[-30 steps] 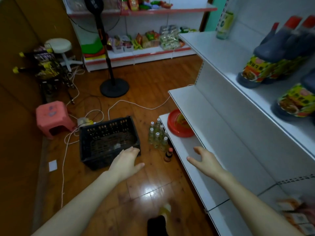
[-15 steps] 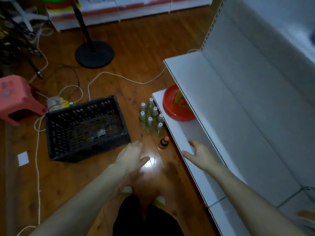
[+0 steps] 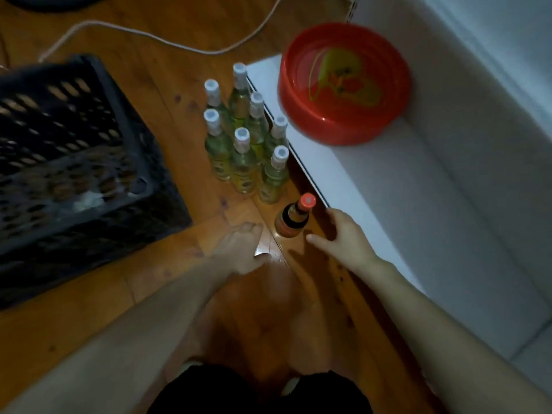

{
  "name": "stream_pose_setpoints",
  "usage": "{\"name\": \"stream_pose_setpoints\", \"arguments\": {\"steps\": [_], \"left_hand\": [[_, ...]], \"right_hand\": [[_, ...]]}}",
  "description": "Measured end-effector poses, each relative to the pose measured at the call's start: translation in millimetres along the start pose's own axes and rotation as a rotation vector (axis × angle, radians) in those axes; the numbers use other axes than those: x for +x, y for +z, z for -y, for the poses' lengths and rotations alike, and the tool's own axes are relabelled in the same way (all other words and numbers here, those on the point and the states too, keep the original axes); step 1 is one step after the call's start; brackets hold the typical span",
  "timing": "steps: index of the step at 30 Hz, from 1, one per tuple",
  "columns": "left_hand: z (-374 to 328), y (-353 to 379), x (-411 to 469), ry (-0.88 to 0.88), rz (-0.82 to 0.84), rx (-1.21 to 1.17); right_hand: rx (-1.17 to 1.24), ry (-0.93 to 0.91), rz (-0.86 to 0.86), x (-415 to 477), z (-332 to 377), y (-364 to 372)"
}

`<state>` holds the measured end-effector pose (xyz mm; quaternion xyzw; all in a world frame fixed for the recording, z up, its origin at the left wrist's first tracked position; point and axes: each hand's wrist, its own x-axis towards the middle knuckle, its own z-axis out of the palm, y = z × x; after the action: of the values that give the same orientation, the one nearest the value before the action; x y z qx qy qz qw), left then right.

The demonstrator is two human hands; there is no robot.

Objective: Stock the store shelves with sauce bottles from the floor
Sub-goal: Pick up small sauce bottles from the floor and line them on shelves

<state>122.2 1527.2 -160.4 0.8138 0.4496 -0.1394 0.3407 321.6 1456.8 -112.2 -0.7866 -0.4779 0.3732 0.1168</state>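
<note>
**Technician:** Where is the task item standing?

**Inspector:** The dark sauce bottle (image 3: 294, 218) is standing upright on the wooden floor (image 3: 89, 294), just beside the front edge of the bottom shelf (image 3: 388, 204). It is wearing a red cap and an orange label band. The print on the band is blurring out, so no brand is reading.

**Technician:** Hand status?

**Inspector:** The left hand (image 3: 242, 249) is hovering low over the floor, just left of the bottle, with its fingers lying relaxed and holding nothing. The right hand (image 3: 343, 237) is reaching in from the shelf side with fingers spread, the thumb pointing at the bottle's base. Whether that thumb is touching the glass I cannot tell, since the frame is smearing there. Neither hand is gripping anything.

**Technician:** Other stock?

**Inspector:** Seven clear bottles (image 3: 243, 162) with white caps are standing in a tight cluster on the floor, just beyond the dark one and alongside the shelf edge. They are carrying yellow-green labels, and their writing is too small to read.

**Technician:** Surroundings?

**Inspector:** A red bowl (image 3: 343, 85) with a yellow-green motif inside is sitting at the far end of the bottom shelf. A black slotted crate (image 3: 74, 162) is resting on the floor to the left, well apart from the bottles. A white cable (image 3: 167, 40) is running across the floor beyond them.
</note>
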Motion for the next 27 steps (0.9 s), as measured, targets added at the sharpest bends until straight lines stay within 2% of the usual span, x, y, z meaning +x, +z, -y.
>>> {"name": "stream_pose_setpoints", "arguments": {"steps": [6,9,14,20,27], "left_hand": [[19,64,79,0.107,-0.108,-0.051],[22,83,113,0.12,-0.149,-0.176],[20,97,132,0.158,-0.21,-0.333],[15,75,89,0.215,-0.184,-0.463],[-28,-31,-25,0.231,-0.217,-0.568]], "right_hand": [[0.091,-0.158,-0.127,60,-35,48],[0.133,-0.239,-0.171,80,-37,58],[0.224,-0.252,-0.192,93,-41,71],[0.347,-0.214,-0.199,56,-18,49],[0.436,-0.223,-0.137,-32,73,-38]]}}
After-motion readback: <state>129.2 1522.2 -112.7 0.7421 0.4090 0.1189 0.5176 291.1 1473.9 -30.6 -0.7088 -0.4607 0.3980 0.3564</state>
